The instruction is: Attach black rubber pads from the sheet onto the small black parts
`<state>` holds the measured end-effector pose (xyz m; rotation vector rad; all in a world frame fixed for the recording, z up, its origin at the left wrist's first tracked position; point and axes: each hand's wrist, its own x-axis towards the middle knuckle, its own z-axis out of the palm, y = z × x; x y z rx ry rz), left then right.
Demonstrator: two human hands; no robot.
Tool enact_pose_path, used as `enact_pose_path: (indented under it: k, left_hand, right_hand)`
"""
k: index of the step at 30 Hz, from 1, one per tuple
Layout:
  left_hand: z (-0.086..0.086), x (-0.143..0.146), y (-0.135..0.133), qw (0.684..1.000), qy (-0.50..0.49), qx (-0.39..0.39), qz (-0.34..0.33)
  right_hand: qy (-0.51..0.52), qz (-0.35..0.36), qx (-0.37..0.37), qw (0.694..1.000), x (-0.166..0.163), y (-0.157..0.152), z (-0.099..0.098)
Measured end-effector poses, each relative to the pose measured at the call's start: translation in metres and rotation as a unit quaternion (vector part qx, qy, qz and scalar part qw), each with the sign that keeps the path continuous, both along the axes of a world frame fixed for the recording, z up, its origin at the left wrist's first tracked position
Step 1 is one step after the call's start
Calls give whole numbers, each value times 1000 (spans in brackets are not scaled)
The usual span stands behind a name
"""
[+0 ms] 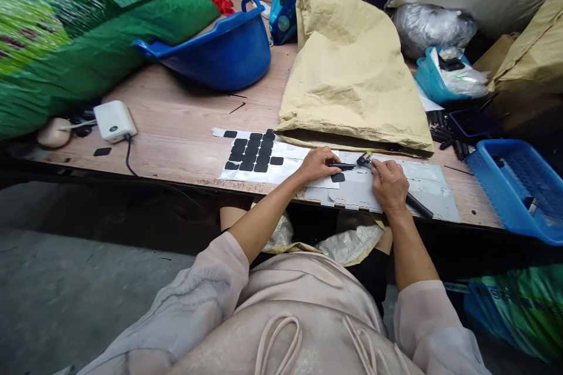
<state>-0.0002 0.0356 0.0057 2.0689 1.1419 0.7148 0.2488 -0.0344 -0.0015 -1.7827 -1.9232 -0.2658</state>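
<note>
While the left hand (320,164) holds a short black rod (347,166) at its left end, the right hand (390,184) is closed around a hammer-like tool (420,206), its head near the rod's free end. The step in hand appears to be work on the rod with that tool; contact between the two cannot be confirmed. The next move, in my judgement, calls for a steady left grip, with the fingertips clear of the tool head.

The left grip is pinched on the rod; the right grip is clamped on the tool. The rod is located near the front edge of the table (176,106), where a white sheet (288,158) meets a grey board (433,184); whether it rests on either cannot be told. Its long axis runs nearly parallel to that edge, free end pointing right. The tool lies diagonally, head forward and left, handle end back and right toward the person's side.
</note>
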Motion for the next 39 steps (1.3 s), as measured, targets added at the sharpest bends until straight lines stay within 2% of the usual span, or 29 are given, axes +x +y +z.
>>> enact_pose_path:
  k: [5,10,17,23,29,35,39]
  left_hand:
    - [2,0,-1,1000,-11,-2,-13]
    - [0,-1,1,999,-22,6,-24]
    - [-1,-1,2,999,-5,27,-33]
    - [1,-1,0,999,-8,14,-28]
    - [1,-1,1,999,0,17,-28]
    - [2,0,-1,999,21,24,-15]
    - [0,2,-2,999,33,32,-4]
  right_hand:
    - [64,49,36,996,-20,-10,26]
    - [132,136,23,982,-51,-20,43]
    - [86,118,-4,989,-61,-22,25]
    - [108,94,26,989,-52,-22,30]
    - [96,85,1,992,-48,-25,24]
    - [73,29,19,997,-16,-11,22]
    - [24,6,8,1000,8,0,10]
